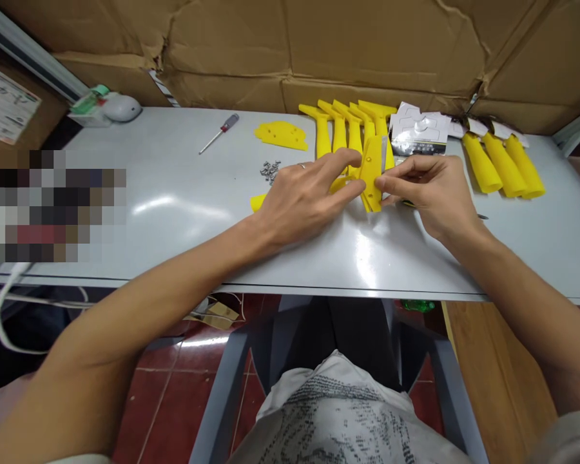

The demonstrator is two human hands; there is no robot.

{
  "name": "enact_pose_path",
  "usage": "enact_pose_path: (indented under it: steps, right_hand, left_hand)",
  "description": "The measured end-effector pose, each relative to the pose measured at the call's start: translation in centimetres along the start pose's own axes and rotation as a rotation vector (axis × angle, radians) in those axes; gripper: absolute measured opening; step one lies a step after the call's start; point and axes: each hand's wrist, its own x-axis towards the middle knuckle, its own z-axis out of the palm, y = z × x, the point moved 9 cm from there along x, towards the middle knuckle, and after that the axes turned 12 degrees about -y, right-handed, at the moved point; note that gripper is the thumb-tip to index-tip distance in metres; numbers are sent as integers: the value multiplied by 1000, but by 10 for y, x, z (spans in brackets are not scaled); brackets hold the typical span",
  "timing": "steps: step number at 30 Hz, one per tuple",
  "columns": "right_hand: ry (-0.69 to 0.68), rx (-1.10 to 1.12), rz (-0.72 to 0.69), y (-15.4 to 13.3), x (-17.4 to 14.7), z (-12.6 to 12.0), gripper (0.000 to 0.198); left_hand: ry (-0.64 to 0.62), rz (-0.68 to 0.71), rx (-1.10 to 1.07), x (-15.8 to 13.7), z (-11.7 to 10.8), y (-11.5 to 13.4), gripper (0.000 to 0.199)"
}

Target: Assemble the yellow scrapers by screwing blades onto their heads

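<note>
My left hand is closed around a yellow scraper; the end of its handle shows below the palm. The scraper's wide head stands tilted between my hands, with small holes or bumps on its face. A grey metal blade shows along the right edge of the head. My right hand pinches that edge between thumb and fingers. Left of the head lie a small pile of screws and some flat yellow plates. Just behind my hands is a row of yellow scraper handles.
A screwdriver lies at the back left of the grey table. White and black packets lie behind my right hand. Several scrapers with covered blades are on the right. A white mouse sits far left; cardboard walls the back.
</note>
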Motion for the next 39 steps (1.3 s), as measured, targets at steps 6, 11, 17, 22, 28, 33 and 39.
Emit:
enact_pose_path:
  steps: [6, 11, 17, 22, 28, 33, 39]
  right_hand:
    - [26, -2, -29, -3, -2, -3, 49]
    - [-22, 6, 19, 3, 0, 2, 63]
    - [-89, 42, -1, 0, 0, 14, 49]
    - [-80, -16, -13, -3, -5, 17, 49]
    - [-72, -45, -22, -10, -12, 22, 51]
    - [-82, -28, -48, -11, -13, 25, 52]
    - [-42, -100, -33, -11, -15, 24, 57]
  left_hand:
    - [25, 10, 124, -3, -6, 8, 27]
    - [72, -2, 81, -4, -10, 10, 25]
    - [44, -109, -201, -1, -5, -3, 48]
    - [58, -194, -558, 1, 0, -23, 56]
    - [12, -309, -728, 1, 2, -32, 58]
    - [-12, -316, -756, 3, 1, -29, 57]
    - [-29, -322, -761, 4, 2, -30, 60]
